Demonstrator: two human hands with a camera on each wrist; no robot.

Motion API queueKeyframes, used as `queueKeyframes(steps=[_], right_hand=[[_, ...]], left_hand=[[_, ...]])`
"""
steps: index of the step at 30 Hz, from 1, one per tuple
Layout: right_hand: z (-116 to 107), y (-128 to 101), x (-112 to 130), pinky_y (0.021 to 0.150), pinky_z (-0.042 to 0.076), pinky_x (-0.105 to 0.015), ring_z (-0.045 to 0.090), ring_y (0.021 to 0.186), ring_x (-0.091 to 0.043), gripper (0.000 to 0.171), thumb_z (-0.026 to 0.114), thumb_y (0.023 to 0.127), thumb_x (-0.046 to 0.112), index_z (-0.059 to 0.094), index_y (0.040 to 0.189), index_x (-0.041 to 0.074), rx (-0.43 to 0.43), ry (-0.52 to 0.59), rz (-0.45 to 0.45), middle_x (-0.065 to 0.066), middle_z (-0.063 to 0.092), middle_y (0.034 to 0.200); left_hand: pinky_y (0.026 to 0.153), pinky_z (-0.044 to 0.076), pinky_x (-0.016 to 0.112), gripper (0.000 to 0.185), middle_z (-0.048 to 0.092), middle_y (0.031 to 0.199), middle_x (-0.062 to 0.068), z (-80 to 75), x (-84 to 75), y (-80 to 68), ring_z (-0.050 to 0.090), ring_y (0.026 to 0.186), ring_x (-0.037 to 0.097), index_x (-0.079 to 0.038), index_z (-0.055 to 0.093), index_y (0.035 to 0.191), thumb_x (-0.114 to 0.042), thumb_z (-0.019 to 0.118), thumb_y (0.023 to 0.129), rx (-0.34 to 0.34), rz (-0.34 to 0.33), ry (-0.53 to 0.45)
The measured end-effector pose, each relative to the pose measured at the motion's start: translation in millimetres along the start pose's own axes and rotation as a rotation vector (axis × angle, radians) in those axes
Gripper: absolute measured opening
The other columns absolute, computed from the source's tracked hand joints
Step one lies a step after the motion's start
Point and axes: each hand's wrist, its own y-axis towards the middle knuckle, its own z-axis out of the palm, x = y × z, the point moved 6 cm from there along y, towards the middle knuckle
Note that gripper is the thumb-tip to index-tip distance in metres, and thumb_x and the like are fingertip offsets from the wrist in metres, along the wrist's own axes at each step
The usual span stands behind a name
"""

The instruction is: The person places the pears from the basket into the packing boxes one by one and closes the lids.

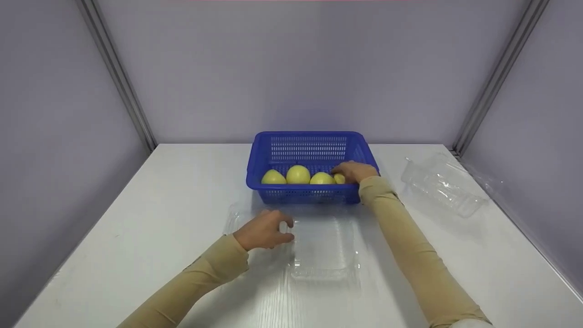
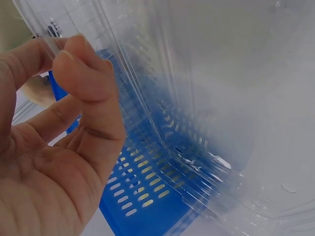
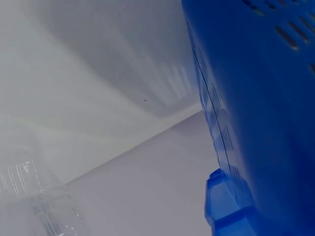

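Note:
A blue plastic basket (image 1: 312, 193) stands at the back of the white table, with several round yellow fruits (image 1: 298, 175) inside along its near wall. My right hand (image 1: 357, 172) reaches over the basket's right side and holds the rightmost yellow fruit (image 1: 339, 178), partly hidden by the fingers. In front of the basket lies an opened clear plastic clamshell box (image 1: 324, 246). My left hand (image 1: 264, 230) pinches the box's upright edge near its middle fold, thumb and fingers bent around the thin plastic. The right wrist view shows the basket wall but not the hand.
More clear plastic containers (image 1: 442, 184) lie at the table's right side, near the right wall. Grey panels (image 1: 296, 68) enclose the table at the back and both sides, with metal posts (image 1: 120, 77) in the corners.

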Motion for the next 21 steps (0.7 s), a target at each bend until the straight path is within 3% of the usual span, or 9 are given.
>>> queueKeyframes(steps=[8,12,18,21], right_hand=[[-6,0,1,0.117,0.025,-0.055,0.036,0.141,-0.037,0.054,0.06,0.091,0.008,0.051,0.143,0.018,-0.1,0.0,-0.107,-0.013,0.047,0.149],[-17,-7,2,0.112,0.031,-0.059,0.04,0.137,-0.039,0.06,0.068,0.086,0.015,0.051,0.142,0.021,-0.19,0.013,-0.146,-0.018,0.047,0.145],[-30,-19,2,0.102,0.041,-0.062,0.042,0.129,-0.039,0.068,0.08,0.077,0.023,0.052,0.139,0.03,-0.28,0.086,-0.116,-0.018,0.041,0.139],[-31,-23,5,0.1,0.044,-0.06,0.044,0.124,-0.037,0.067,0.081,0.076,0.027,0.054,0.137,0.03,-0.308,0.094,-0.137,-0.017,0.042,0.136]], left_hand=[[0.051,0.052,0.028,0.032,0.069,0.105,0.013,3.1,0.3,1.0,0.061,0.055,0.012,-0.002,0.068,0.115,-0.019,0.071,0.087,0.012,-0.001,-0.029],[0.05,0.052,0.028,0.032,0.069,0.104,0.014,2.0,-0.7,-0.1,0.06,0.054,0.012,-0.001,0.068,0.114,-0.018,0.071,0.087,0.007,0.009,-0.034],[0.051,0.052,0.028,0.033,0.069,0.109,0.017,0.6,-0.1,0.5,0.06,0.053,0.012,0.0,0.068,0.114,-0.019,0.071,0.087,-0.009,0.034,-0.025],[0.05,0.051,0.027,0.033,0.07,0.1,0.015,1.1,2.0,-0.3,0.059,0.051,0.011,-0.001,0.068,0.114,-0.019,0.07,0.087,-0.008,0.026,-0.025]])
